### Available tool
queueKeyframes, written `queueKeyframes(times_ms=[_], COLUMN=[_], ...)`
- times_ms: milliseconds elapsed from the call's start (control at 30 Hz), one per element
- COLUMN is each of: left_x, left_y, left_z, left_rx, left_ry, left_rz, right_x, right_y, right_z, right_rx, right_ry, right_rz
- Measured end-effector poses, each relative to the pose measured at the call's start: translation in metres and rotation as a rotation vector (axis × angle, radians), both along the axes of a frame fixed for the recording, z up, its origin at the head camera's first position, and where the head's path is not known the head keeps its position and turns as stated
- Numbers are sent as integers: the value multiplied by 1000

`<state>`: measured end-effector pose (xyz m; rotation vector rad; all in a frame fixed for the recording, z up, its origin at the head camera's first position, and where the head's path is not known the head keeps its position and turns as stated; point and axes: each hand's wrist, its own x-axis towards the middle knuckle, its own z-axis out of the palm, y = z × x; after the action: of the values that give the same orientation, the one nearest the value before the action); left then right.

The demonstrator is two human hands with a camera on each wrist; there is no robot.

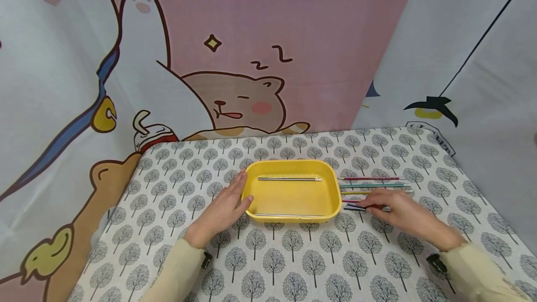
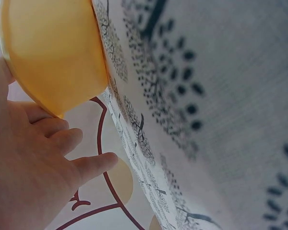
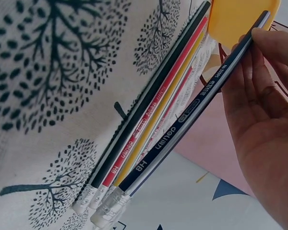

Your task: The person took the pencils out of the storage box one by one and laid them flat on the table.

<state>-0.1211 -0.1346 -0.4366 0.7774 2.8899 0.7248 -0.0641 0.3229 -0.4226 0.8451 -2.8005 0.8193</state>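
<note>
A yellow tray (image 1: 293, 195) stands on the cloth-covered table. One dark striped pencil (image 1: 289, 179) lies along its back side, and another pencil (image 1: 289, 215) shows along the front. My left hand (image 1: 224, 206) holds the tray's left rim, thumb over the edge and fingers against the outer wall (image 2: 62, 52). Right of the tray, my right hand (image 1: 396, 206) pinches a dark blue HB pencil (image 3: 197, 103) near one end, its white eraser end pointing away from the fingers. Beside it lie a black pencil (image 3: 149, 98), a red pencil (image 3: 156, 103) and a yellow pencil (image 3: 158, 117).
Farther back in the row right of the tray lie a dark red pencil (image 1: 371, 178) and a teal pencil (image 1: 373, 185). The tablecloth (image 1: 293, 264) is white with printed trees. A cartoon-printed backdrop (image 1: 319, 50) hangs behind and beside the table.
</note>
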Motion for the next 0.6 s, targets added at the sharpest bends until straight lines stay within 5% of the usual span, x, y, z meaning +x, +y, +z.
queueKeyframes(times_ms=[600], left_x=[-1], left_y=[0], left_z=[-1], left_rx=[1], left_ry=[7], left_rz=[-4], right_x=[-3], right_y=[0], right_z=[-13], right_rx=[80], right_ry=[-97], right_rz=[19])
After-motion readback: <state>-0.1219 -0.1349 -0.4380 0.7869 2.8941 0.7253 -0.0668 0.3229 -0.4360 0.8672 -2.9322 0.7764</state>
